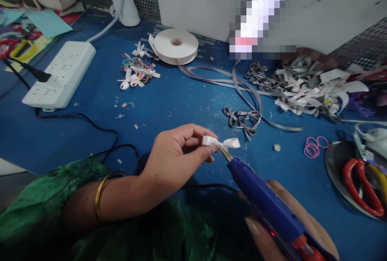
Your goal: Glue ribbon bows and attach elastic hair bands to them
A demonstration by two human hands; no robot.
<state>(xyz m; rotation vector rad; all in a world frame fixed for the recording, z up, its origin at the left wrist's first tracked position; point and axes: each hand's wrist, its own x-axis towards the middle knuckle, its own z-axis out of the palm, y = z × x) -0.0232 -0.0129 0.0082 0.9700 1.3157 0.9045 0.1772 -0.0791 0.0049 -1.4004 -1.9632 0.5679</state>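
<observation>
A small white ribbon bow (230, 143) is pinched by its left loop between the thumb and fingers of my left hand (177, 158). My right hand (290, 212) is wrapped round a blue glue gun (263, 198), which has a small red light on its side. The metal tip of the gun meets the middle of the bow. Just beyond the bow lie several grey ribbon bows (242, 121) on the blue table (181, 104).
A ribbon spool (176, 45) stands at the back, its grey ribbon trailing right. Finished bows with bands (137, 69) lie left of it. Also around: a power strip (62, 73), a ribbon pile (305, 88), pink bands (314, 147) and red-handled scissors (352, 176) in a tray.
</observation>
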